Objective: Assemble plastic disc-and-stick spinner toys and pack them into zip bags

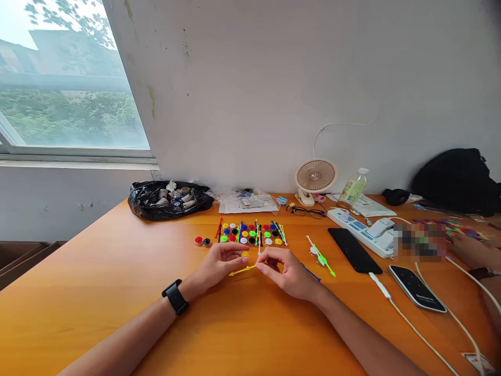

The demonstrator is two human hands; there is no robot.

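A pale wall [250, 104] rises behind a wide orange-brown surface [86, 271], with a window [70, 89] at the upper left. At the right, a large black bag [456, 180] sits against the wall; at the far left of the surface's back edge is an open black plastic bag [144, 208]. A white power strip [354, 228] runs near a clip fan [316, 176] and a dark phone [354, 249]. Another person's hand [465, 249] is at the right edge.

The person's left hand [219, 265] is nearly closed, thumb and fingers pinching a small piece. The right hand [291, 272] is curled, thumb and forefinger gripping one end of a yellow arrow [243, 270], which slants out toward the left, its other end just below the left hand's thumb. Beyond the hands lie groups of coloured discs and slim sticks; a green arrow [324, 262] lies right of the right hand. Smallest is the yellow disc [245, 255] at the left hand's fingertips.
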